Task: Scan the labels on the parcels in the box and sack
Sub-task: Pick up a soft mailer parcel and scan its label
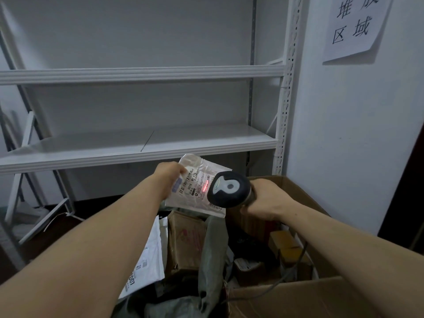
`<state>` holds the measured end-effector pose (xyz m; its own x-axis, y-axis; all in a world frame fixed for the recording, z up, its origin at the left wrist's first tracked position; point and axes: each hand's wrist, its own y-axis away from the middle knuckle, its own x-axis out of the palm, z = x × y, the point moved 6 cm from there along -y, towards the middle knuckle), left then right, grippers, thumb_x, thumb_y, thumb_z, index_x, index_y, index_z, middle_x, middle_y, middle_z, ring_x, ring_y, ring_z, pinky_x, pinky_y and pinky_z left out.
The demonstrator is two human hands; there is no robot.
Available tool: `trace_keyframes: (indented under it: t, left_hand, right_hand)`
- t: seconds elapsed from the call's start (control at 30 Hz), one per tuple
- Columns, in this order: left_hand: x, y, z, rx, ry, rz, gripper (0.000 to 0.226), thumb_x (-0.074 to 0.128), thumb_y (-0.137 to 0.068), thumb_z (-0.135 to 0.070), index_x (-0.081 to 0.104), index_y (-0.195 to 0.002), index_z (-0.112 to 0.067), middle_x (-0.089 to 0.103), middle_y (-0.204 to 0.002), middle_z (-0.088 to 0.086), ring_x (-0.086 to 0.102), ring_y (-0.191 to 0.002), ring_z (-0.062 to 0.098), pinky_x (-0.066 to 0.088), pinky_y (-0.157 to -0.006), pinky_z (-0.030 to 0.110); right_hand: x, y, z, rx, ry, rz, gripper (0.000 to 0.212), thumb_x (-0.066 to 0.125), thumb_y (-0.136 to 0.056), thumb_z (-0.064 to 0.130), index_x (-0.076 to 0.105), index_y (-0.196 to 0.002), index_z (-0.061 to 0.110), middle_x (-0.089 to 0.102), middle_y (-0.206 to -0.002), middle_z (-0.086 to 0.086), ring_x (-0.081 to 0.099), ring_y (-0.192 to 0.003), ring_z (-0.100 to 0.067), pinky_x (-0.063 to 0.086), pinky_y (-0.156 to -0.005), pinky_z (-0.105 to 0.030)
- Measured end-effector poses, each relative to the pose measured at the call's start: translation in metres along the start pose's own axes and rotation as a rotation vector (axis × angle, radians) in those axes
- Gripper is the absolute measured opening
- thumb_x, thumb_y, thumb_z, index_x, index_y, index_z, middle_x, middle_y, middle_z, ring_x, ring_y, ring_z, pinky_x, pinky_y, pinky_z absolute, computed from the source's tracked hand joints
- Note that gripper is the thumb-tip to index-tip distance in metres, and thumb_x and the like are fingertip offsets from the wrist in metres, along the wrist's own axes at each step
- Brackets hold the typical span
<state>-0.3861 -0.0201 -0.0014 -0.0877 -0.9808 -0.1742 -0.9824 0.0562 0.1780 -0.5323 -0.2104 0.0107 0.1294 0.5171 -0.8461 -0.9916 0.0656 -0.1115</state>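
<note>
My left hand (168, 177) grips a white plastic mailer parcel (197, 187) by its left edge and holds it up above the box, label facing me. My right hand (268, 200) grips the handle of a dark barcode scanner (229, 188) just right of the parcel. The scanner's red line (205, 187) falls on the label's barcode. Below, an open cardboard box (298, 294) holds several small parcels. A grey-green sack (211, 253) lies at its left side with a white mailer (146, 260) and a brown carton (185, 237).
A white metal shelving unit (142, 143) stands behind, its boards bare. A paper sign (353, 26) hangs on the white wall at the right. Loose white shelf parts (43, 219) lean on the dark floor at the left. The scanner's cable (296, 265) trails into the box.
</note>
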Motion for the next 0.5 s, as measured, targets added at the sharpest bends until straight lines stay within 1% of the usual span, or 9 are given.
trace_keyframes:
  t: [0.07,0.17,0.3,0.37,0.4,0.43,0.47,0.5]
  left_hand:
    - [-0.001,-0.001,0.000,-0.002,0.000,-0.012,0.006,0.057,-0.088,-0.007,0.056,-0.083,-0.003,0.065,-0.100,0.019,0.059,-0.084,0.028,0.051,-0.084,0.041]
    - [-0.001,0.002,0.000,-0.007,0.001,-0.023,0.007,0.056,-0.088,-0.007,0.055,-0.083,-0.004,0.065,-0.100,0.019,0.061,-0.085,0.029,0.050,-0.091,0.047]
    - [-0.001,0.007,0.001,-0.015,0.013,-0.011,0.006,0.055,-0.089,-0.008,0.054,-0.083,-0.005,0.065,-0.100,0.017,0.061,-0.086,0.029,0.050,-0.092,0.047]
    - [-0.006,0.005,0.004,-0.026,0.017,-0.039,0.004,0.055,-0.088,-0.006,0.055,-0.086,-0.003,0.064,-0.094,0.018,0.062,-0.078,0.029,0.052,-0.086,0.046]
    - [-0.009,0.004,0.008,-0.037,0.027,-0.060,0.006,0.054,-0.088,-0.005,0.056,-0.091,0.000,0.062,-0.086,0.017,0.061,-0.067,0.027,0.053,-0.078,0.043]
    - [-0.017,0.002,0.013,-0.042,0.039,-0.103,0.012,0.052,-0.089,-0.004,0.057,-0.099,0.002,0.058,-0.077,0.015,0.056,-0.055,0.024,0.051,-0.070,0.039]
    - [-0.025,0.000,0.019,-0.049,0.032,-0.147,0.020,0.049,-0.090,-0.003,0.056,-0.108,0.003,0.052,-0.071,0.013,0.051,-0.051,0.022,0.046,-0.066,0.036]
    - [-0.036,-0.003,0.028,-0.051,0.013,-0.192,0.028,0.046,-0.092,-0.003,0.054,-0.118,0.003,0.051,-0.073,0.012,0.050,-0.058,0.023,0.043,-0.067,0.035]
  right_hand:
    - [0.000,-0.001,-0.001,0.000,0.007,0.001,0.015,0.068,-0.074,0.009,0.060,-0.081,0.019,0.065,-0.089,-0.002,0.062,-0.087,-0.017,0.055,-0.084,-0.032]
    - [0.001,-0.002,-0.002,0.005,0.013,0.003,0.016,0.068,-0.074,0.009,0.058,-0.077,0.021,0.065,-0.087,-0.002,0.062,-0.086,-0.017,0.055,-0.083,-0.032]
    - [0.006,-0.007,-0.004,0.003,0.009,0.006,0.015,0.069,-0.072,0.011,0.061,-0.081,0.019,0.065,-0.087,-0.001,0.062,-0.085,-0.018,0.054,-0.081,-0.032]
    - [0.010,-0.008,-0.004,0.019,-0.041,0.018,0.018,0.071,-0.073,0.010,0.063,-0.089,0.016,0.066,-0.091,-0.003,0.063,-0.087,-0.019,0.055,-0.082,-0.034]
    - [0.013,-0.009,-0.004,0.037,-0.100,0.025,0.021,0.072,-0.074,0.009,0.063,-0.092,0.015,0.067,-0.093,-0.005,0.064,-0.087,-0.021,0.056,-0.082,-0.035]
    - [0.017,-0.009,-0.004,0.059,-0.178,0.027,0.023,0.072,-0.074,0.008,0.063,-0.094,0.014,0.067,-0.093,-0.007,0.065,-0.085,-0.022,0.057,-0.080,-0.036]
    - [0.021,-0.009,-0.005,0.085,-0.257,0.026,0.023,0.072,-0.074,0.006,0.063,-0.095,0.013,0.068,-0.091,-0.009,0.066,-0.081,-0.021,0.058,-0.076,-0.035]
    - [0.026,-0.010,-0.005,0.115,-0.323,0.027,0.022,0.072,-0.075,0.004,0.064,-0.094,0.011,0.068,-0.086,-0.010,0.064,-0.073,-0.020,0.056,-0.070,-0.033]
